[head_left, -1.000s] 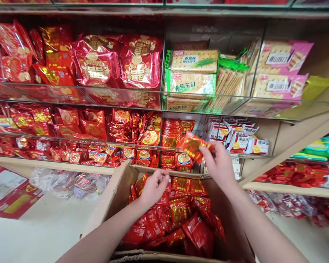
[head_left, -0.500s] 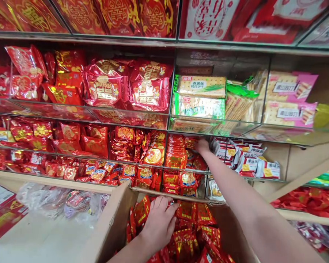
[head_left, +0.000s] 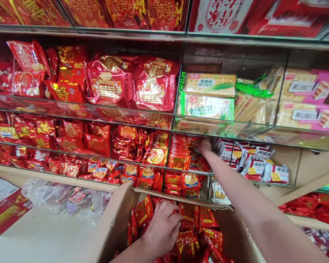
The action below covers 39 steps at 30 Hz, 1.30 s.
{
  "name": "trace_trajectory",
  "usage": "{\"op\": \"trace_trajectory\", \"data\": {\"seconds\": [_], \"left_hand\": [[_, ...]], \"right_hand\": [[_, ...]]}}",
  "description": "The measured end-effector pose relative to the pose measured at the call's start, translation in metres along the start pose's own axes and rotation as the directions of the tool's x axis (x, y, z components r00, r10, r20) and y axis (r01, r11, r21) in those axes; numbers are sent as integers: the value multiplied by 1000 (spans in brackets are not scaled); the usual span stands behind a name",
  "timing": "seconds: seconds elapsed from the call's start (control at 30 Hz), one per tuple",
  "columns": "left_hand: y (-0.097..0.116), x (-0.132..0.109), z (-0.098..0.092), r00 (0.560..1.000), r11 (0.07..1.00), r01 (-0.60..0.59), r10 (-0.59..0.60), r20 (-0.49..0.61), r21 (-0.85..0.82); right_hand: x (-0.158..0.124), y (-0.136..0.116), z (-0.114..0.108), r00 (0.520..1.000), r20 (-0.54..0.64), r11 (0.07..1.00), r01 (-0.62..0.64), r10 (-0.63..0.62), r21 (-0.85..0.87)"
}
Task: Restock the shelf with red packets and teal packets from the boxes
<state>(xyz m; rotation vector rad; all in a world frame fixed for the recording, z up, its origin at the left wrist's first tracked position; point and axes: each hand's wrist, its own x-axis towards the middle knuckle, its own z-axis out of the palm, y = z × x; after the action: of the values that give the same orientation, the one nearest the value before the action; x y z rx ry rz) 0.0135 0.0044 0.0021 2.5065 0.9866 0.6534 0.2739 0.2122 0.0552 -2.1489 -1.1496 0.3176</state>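
Red packets [head_left: 205, 219], near box [head_left: 117, 215] and shelf stack [head_left: 179, 151]
Left hand [head_left: 164, 228] in box, fingers bent narrow on packets, grip unclear; right hand [head_left: 204, 145] at stack, fingers hidden, cannot tell. Likely light, soft, slippery foil; pinch a sealed edge

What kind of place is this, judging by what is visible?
Probably a small snack shop. Tiered glass shelves hold sorted cracker packs and red snack bags; the left hand rests on red packets in a cardboard box below, and the right hand reaches into a shelf compartment.
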Motion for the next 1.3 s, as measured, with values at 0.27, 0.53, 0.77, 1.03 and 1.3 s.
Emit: {"op": "trace_trajectory", "data": {"seconds": [0.27,0.53,0.77,1.03,1.3], "left_hand": [[-3,-1,2,996,996,-83,84,-21,7],[-4,7,-13,982,971,14,32,-189,238],[-26,20,-15,974,900,205,-150,-167,384],[-30,14,-29,971,922,215,-165,-175,323],[-22,13,-25,966,933,221,-169,-195,284]], "right_hand": [[-14,-18,-11,1000,-6,1000,21,-21,-1],[-180,45,-84,771,51,773,635,-634,1],[-287,208,-83,966,243,960,-19,90,-280],[-302,176,-120,954,257,967,-95,156,-237],[-292,197,-124,946,285,965,-85,157,-249]]}}
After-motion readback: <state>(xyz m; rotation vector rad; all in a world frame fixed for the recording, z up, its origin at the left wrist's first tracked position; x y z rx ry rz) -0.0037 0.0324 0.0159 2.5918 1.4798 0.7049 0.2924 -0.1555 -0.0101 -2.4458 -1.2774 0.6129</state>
